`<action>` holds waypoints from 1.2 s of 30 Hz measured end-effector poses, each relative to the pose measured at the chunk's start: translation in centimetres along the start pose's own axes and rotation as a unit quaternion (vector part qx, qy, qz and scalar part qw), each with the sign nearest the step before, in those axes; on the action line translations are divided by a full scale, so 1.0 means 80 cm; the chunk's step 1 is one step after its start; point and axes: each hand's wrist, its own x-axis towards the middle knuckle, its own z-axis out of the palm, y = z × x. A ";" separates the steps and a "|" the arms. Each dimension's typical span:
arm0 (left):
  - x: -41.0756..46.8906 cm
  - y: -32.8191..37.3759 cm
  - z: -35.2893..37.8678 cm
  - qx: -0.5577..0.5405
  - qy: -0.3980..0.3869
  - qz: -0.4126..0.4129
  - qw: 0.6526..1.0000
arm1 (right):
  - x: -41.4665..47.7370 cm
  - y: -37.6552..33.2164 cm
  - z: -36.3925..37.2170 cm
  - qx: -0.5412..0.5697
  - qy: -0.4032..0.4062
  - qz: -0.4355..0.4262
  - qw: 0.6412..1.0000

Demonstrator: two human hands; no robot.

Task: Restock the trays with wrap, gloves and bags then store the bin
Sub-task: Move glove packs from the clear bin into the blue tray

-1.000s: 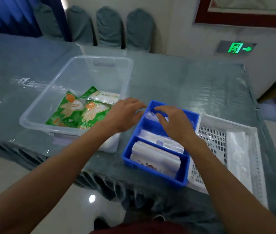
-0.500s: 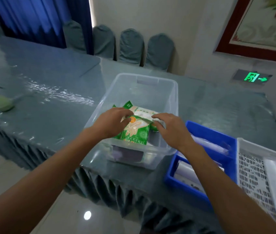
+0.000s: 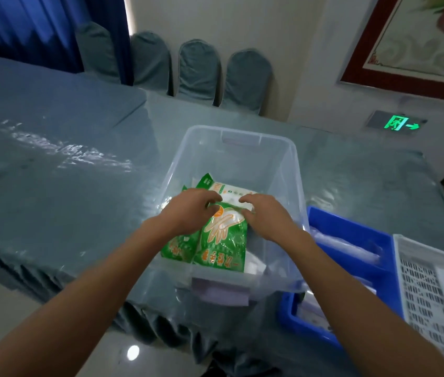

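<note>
Both your hands are down in the clear bin (image 3: 291,164): left hand (image 3: 192,209) and right hand (image 3: 265,214), fingers curled, pinching the top of a green glove packet (image 3: 222,242). Blue tray (image 3: 351,232) sits just right; white tray (image 3: 432,281) beyond on the table (image 3: 65,191).

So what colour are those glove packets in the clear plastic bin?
Green glove packets with an orange-and-white hand picture, per the head view.
</note>
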 end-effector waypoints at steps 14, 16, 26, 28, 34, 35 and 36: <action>0.121 -0.043 0.021 0.014 -0.063 -0.047 0.997 | 0.131 0.041 0.057 -0.029 -0.077 0.061 0.995; 0.133 -0.048 0.024 0.034 -0.073 -0.039 0.996 | 0.137 0.043 0.068 -0.060 -0.087 0.054 0.993; 0.158 -0.067 0.044 0.016 -0.160 -0.041 0.986 | 0.131 0.075 0.115 -0.144 -0.117 0.051 0.981; 0.160 -0.071 0.045 0.002 -0.175 -0.051 0.983 | 0.132 0.076 0.116 -0.156 -0.102 0.048 0.981; 0.162 -0.072 0.043 -0.044 -0.172 -0.054 0.983 | 0.139 0.078 0.108 -0.136 -0.054 0.054 0.988; 0.162 -0.071 0.042 -0.053 -0.165 -0.053 0.983 | 0.141 0.078 0.104 -0.125 -0.043 0.062 0.989; 0.161 -0.070 0.041 -0.061 -0.156 -0.049 0.985 | 0.143 0.077 0.099 -0.116 -0.029 0.071 0.990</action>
